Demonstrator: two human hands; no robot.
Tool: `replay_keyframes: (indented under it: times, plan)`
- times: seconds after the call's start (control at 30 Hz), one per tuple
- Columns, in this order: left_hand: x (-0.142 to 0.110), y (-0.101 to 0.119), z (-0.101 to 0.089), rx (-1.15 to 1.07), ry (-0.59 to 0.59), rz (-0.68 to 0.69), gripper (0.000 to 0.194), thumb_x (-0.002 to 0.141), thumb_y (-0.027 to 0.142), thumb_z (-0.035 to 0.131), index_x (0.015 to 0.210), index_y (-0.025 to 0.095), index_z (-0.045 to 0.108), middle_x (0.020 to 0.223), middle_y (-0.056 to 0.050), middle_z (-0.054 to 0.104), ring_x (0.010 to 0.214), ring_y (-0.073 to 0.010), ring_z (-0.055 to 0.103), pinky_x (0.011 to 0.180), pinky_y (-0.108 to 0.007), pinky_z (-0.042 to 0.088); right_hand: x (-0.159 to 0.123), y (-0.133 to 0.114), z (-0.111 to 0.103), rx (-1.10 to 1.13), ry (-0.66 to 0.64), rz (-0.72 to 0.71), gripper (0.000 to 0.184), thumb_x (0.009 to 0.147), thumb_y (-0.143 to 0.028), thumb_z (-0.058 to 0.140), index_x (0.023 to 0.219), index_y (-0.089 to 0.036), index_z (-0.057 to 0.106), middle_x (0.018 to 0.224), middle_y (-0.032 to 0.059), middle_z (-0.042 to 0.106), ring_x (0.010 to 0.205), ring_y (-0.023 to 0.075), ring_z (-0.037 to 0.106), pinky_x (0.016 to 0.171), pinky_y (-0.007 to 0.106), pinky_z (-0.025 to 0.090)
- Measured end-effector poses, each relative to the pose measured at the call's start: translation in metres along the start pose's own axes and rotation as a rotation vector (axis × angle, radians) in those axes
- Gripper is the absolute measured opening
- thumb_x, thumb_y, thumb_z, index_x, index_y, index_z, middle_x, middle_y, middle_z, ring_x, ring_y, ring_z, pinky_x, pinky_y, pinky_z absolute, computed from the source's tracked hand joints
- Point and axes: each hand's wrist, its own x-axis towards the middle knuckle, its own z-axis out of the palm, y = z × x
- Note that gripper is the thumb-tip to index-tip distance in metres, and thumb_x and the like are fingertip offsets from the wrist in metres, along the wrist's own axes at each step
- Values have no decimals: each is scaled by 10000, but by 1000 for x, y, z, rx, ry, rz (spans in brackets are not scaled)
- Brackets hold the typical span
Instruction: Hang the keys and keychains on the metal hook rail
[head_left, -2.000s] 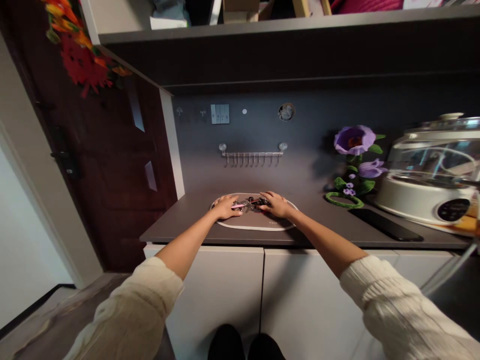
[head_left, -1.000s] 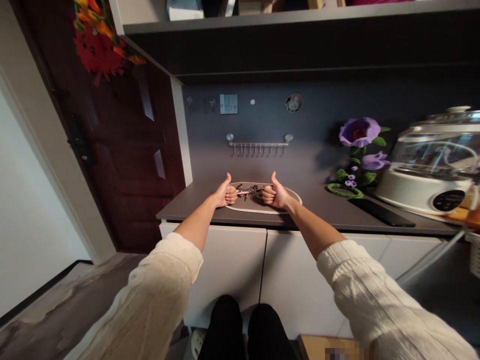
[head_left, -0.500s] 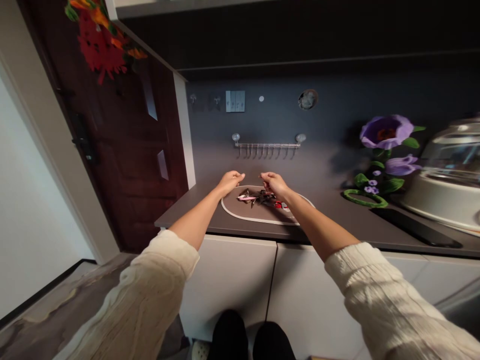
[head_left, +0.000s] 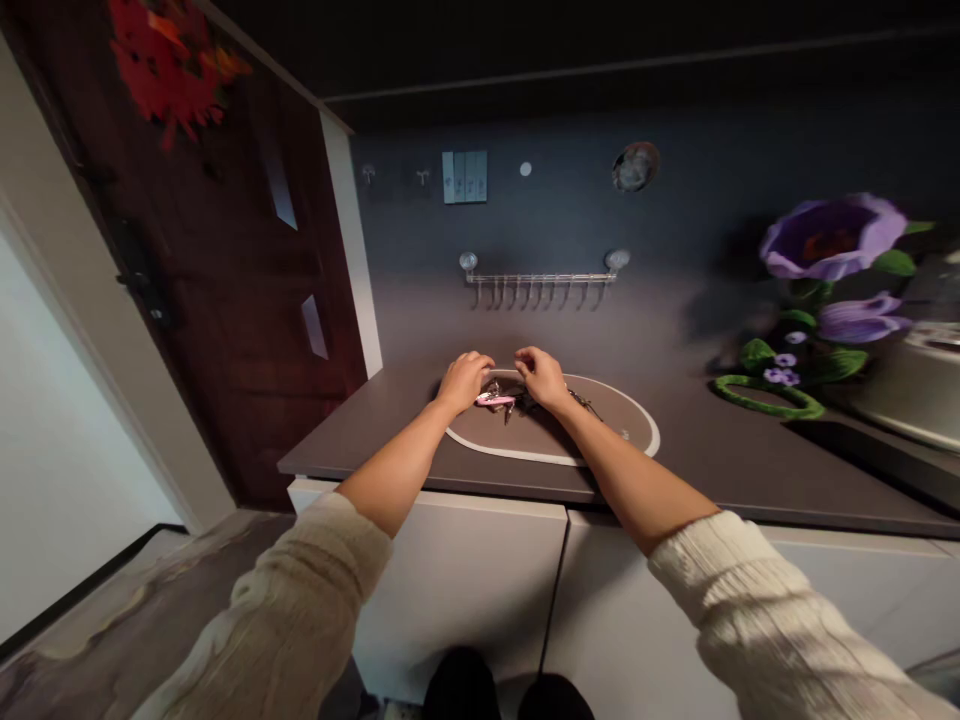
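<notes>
My left hand hovers over the left end of an oval brown mat with a white rim, its fingers loosely bent and apart. Opposite it, my right hand has curved fingers pointing left, with a gap between thumb and fingers; I see nothing in either hand. Between and below them lies a small tangle of metal keys with a pink piece. Darker parts of the pile are partly covered by my right hand and stick out beyond its wrist.
A clear rail with several hooks is on the wall behind the mat. To the right stand purple knitted flowers with a green ring base, a black phone and a cream appliance. A dark red door is at left.
From flat on the pile, my hands went to closed fists with thumbs up, then lifted with pinched fingers. Now they are lower over the mat with looser fingers. The view has shifted closer.
</notes>
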Motion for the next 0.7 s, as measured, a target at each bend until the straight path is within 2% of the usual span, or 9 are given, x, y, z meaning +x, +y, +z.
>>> replay_keyframes:
  times: [0.13, 0.27, 0.43, 0.57, 0.7]
  plan:
    - [-1, -1, -4, 175, -149, 113, 294, 823, 130, 423, 1025, 249, 602, 1021, -46, 564, 979, -178, 469, 853, -302, 366, -1, 4, 0, -101, -75, 27, 149, 758, -147, 513, 865, -157, 617, 873, 73, 654, 796, 151, 582, 778, 286, 433]
    - [-1, 0, -2, 269, -235, 216, 288, 825, 145, 434, 1013, 272, 610, 1081, -27, 560, 1003, -181, 463, 846, -307, 352, 0, 2, 2, -168, -136, 51, 153, 761, -150, 517, 865, -155, 630, 857, 73, 662, 787, 152, 587, 762, 269, 429]
    - [2, -1, 0, 329, -246, 267, 204, 806, 164, 469, 908, 220, 636, 1027, -43, 593, 958, -188, 500, 817, -313, 349, 1, -1, 4, -214, -139, 46, 172, 761, -142, 512, 874, -144, 643, 857, 81, 667, 796, 155, 591, 767, 263, 425]
    - [6, -2, -1, 329, -214, 254, 181, 799, 165, 476, 861, 184, 645, 918, -58, 632, 885, -179, 542, 795, -298, 365, 1, -4, 4, -240, -138, 36, 193, 760, -143, 505, 894, -142, 645, 879, 83, 668, 820, 164, 594, 772, 266, 427]
    - [7, -5, -4, 263, -170, 225, 179, 794, 176, 499, 875, 179, 658, 914, -62, 656, 866, -172, 567, 794, -279, 383, 1, -7, 5, -253, -146, 22, 193, 758, -145, 505, 888, -150, 648, 901, 83, 669, 835, 168, 595, 782, 269, 426]
